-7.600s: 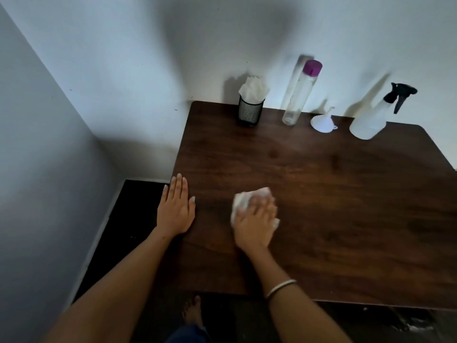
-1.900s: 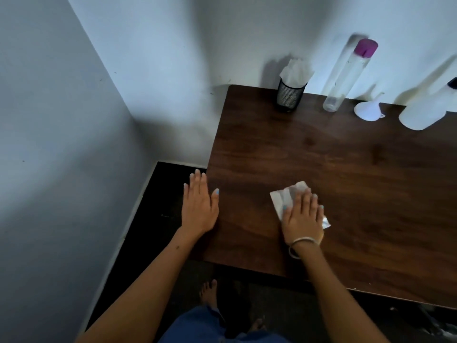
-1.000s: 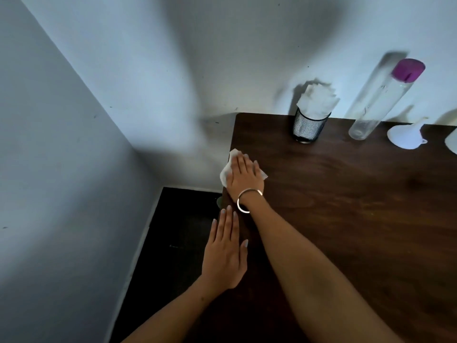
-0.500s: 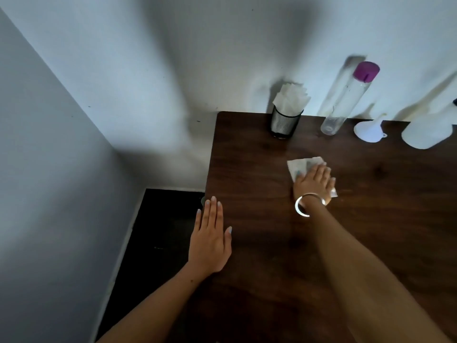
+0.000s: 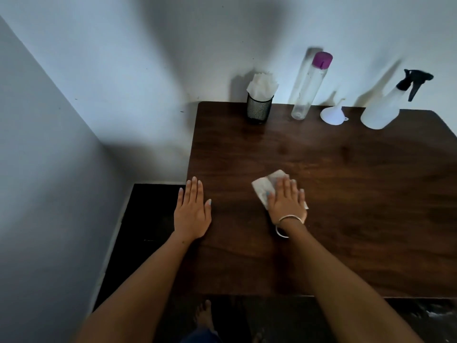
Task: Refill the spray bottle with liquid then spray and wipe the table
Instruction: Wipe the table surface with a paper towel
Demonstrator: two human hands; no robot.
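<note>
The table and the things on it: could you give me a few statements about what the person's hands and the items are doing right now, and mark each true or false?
1. The right hand presses a white tissue flat on the table. True.
2. The left hand grips the spray bottle. False: it rests flat near the table's left edge; the bottle stands alone at the back.
3. The funnel sits in the spray bottle's neck. False: it lies on the table between the clear bottle and the spray bottle.
4. The mesh cup holds white tissues. True.
</note>
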